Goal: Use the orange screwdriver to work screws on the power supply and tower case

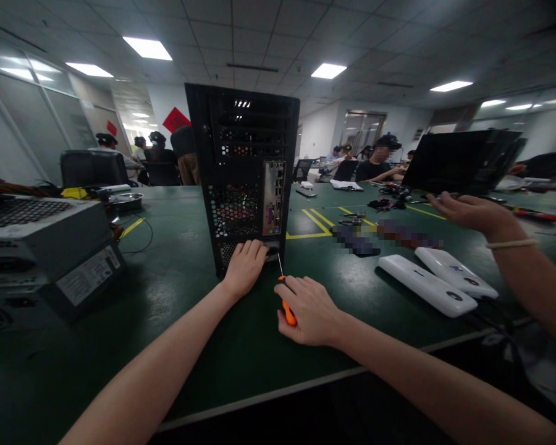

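Note:
A black computer case (254,133) stands upright on the green table, its perforated back panel and metal port plate (273,194) facing me. My left hand (246,266) is at the bottom of that panel, fingers bent together beside the power socket (272,252); whatever may be between the fingertips is hidden. My right hand (308,309) is closed around the orange and black handle of a screwdriver (288,314). Its thin shaft points up at the lower right corner of the case. I cannot tell whether the tip touches a screw.
Grey power supplies (86,266) are stacked at the left, near a metal bowl (125,201). On the right lie two white power banks (426,285) and blurred phone-like objects. A co-worker's hand (472,216) reaches in before another black case (458,161). The table edge (269,405) runs close in front.

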